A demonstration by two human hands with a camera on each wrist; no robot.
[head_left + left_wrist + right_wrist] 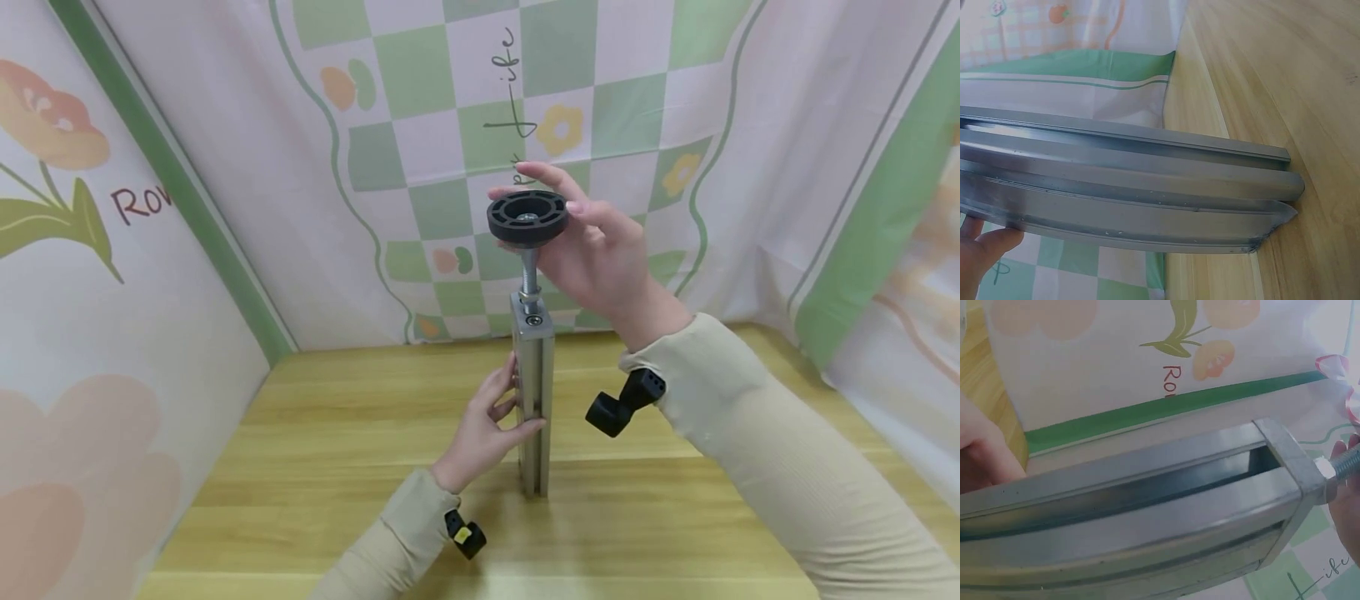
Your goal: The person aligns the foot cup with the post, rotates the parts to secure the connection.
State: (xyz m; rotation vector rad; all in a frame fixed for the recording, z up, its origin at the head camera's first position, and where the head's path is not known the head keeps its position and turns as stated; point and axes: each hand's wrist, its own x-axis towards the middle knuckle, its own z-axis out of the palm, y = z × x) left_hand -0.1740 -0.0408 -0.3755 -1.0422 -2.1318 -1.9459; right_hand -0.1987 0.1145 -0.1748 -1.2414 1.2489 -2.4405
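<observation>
An aluminium profile [534, 375] with long slots stands upright on the wooden table. My left hand [478, 433] grips it around the middle, thumb across the front and fingers along its left side. On top is an end plate [537, 331], from which a threaded rod [529, 268] with a nut [1324, 470] rises. The rod carries a round black levelling foot [517, 230]. Around that foot curls my right hand [603, 254], its thumb at the near right rim and other fingers partly hidden behind. The profile's lower end [1272, 187] meets the table in the left wrist view.
The wooden tabletop [337, 433] runs back to a printed curtain [420, 158] close behind the profile. More curtain hangs along the left [112, 333] and right sides. A black wrist camera [622, 404] sticks out from the right sleeve, and another [467, 535] from the left.
</observation>
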